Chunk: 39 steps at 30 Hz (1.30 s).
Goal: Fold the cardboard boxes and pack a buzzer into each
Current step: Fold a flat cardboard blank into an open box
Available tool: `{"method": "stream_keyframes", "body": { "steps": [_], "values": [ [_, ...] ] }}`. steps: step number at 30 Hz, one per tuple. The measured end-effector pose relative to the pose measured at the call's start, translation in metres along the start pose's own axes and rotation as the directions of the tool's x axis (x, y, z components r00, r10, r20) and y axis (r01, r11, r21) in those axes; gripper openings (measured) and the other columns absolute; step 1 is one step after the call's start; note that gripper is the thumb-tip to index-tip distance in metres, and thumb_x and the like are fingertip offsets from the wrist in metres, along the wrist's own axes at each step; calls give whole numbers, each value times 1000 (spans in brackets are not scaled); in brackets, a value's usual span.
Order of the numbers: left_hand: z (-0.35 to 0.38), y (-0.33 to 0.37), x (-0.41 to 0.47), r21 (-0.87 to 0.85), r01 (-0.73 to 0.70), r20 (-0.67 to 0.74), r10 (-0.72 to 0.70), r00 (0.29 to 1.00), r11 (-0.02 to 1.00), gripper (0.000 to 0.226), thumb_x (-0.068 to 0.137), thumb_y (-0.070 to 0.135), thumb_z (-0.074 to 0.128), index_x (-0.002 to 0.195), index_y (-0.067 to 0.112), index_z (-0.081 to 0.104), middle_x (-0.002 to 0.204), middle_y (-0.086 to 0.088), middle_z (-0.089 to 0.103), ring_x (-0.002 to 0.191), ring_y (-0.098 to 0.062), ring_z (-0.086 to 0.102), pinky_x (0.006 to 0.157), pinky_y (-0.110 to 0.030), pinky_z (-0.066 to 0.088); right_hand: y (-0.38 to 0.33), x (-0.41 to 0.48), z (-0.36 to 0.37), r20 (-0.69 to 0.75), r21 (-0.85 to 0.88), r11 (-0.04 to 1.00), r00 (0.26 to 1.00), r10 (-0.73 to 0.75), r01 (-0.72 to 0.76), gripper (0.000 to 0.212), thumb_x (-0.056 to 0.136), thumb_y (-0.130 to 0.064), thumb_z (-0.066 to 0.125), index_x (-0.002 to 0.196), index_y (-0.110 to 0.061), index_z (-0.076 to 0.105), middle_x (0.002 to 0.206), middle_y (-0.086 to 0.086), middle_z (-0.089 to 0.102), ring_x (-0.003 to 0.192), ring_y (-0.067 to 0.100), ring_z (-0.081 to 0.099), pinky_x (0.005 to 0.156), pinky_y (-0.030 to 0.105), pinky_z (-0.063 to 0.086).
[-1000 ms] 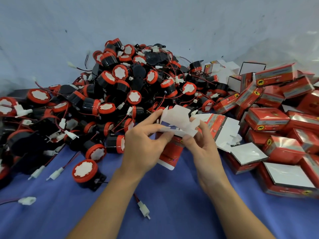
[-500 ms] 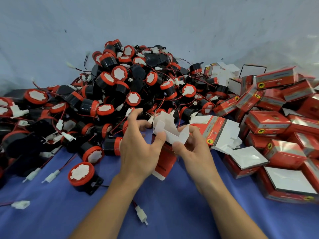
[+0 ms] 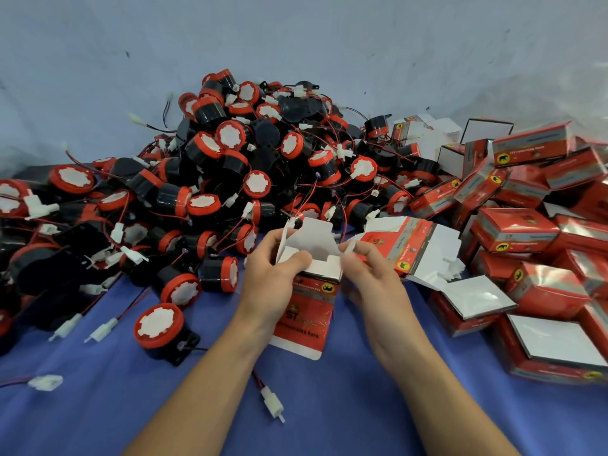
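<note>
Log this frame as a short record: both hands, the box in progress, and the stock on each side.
left grip: holds the red box, thumb on its white top flaps
right grip: appears to pinch a side flap of the box; slightly blurred
red box: held upright, top flaps open, no buzzer visible in it
buzzer pile: left of and behind the hands, on the blue cloth
flat cartons: stacked just right of the hands
folded boxes: heaped at far right, some open-topped
</note>
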<state>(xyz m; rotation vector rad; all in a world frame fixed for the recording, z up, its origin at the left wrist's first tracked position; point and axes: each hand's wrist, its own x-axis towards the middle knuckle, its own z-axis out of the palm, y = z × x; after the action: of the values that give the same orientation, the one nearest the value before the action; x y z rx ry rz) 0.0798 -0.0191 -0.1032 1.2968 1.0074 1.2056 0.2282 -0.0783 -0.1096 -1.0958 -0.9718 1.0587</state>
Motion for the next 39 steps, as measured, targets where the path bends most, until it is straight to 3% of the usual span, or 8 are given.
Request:
{"method": "stream_keyframes", "body": {
  "steps": [3, 7, 11, 15, 19, 26, 34, 39],
  "values": [
    [1, 2, -4, 38, -11, 14, 10, 1000, 999, 35, 81, 25, 60, 105, 50, 68, 99, 7, 78, 89, -15, 75, 73, -36, 63, 0, 3, -2, -22, 155, 980, 992, 127, -122, 30, 104, -41, 51, 113, -27, 76, 118, -1, 76, 113, 14, 71, 99, 36, 51],
    [7, 6, -11, 124, -74, 121, 59, 991, 989, 42, 87, 23, 52, 112, 55, 63, 104, 14, 75, 90, -5, 71, 72, -24, 59, 3, 2, 1, 1, 33, 989, 989, 147, -147, 29, 106, -38, 51, 111, -27, 78, 114, 2, 78, 113, 21, 71, 98, 41, 55],
    [10, 6, -14, 237, -122, 191, 77, 979, 964, 53, 89, 31, 49, 132, 61, 53, 130, 32, 62, 118, 6, 60, 95, -27, 52, -3, 3, -4, 6, 15, 992, 992, 128, -128, 24, 103, -17, 56, 110, -22, 79, 111, 9, 78, 112, 32, 70, 100, 50, 56],
    [19, 9, -19, 48, -10, 315, -6, 949, 999, 51, 87, 50, 57, 138, 47, 60, 139, 4, 66, 127, -19, 63, 108, -47, 50, -4, 1, -6, -79, 21, 998, 995, 64, -63, 28, 98, -1, 56, 103, -15, 80, 105, 18, 77, 98, 38, 71, 89, 52, 57],
    [12, 17, -10, -77, 58, 277, -34, 960, 995, 29, 105, 24, 52, 118, 31, 77, 120, -3, 77, 109, -17, 73, 85, -27, 59, -2, 1, -6, -114, -23, 1000, 994, 3, -6, 27, 97, -1, 58, 97, -15, 81, 98, 21, 76, 86, 33, 68, 76, 48, 55],
    [-3, 19, 0, 34, 117, 344, -121, 931, 993, 45, 97, -8, 53, 124, 21, 74, 114, -4, 79, 105, -20, 74, 81, -24, 59, -5, -3, -2, -6, -51, 998, 1000, -30, 30, 34, 104, -10, 56, 110, -33, 80, 108, 2, 79, 104, 25, 74, 88, 44, 60],
    [-12, 13, 2, -150, 124, 263, -81, 961, 981, 32, 88, -2, 64, 78, 20, 85, 104, 1, 80, 102, -18, 75, 77, -24, 59, -9, 0, -5, 97, 40, 988, 984, 148, -152, 36, 91, -51, 61, 108, -26, 81, 113, 5, 78, 109, 20, 73, 82, 24, 60],
    [-7, 13, -2, -133, 29, 320, 15, 947, 991, 35, 87, -9, 63, 74, 15, 84, 108, -3, 79, 106, -22, 74, 84, -25, 57, -11, -1, -7, 152, -24, 988, 976, 154, -152, 42, 89, -62, 64, 110, -29, 80, 114, 3, 78, 110, 19, 73, 84, 24, 59]
  ]
}}
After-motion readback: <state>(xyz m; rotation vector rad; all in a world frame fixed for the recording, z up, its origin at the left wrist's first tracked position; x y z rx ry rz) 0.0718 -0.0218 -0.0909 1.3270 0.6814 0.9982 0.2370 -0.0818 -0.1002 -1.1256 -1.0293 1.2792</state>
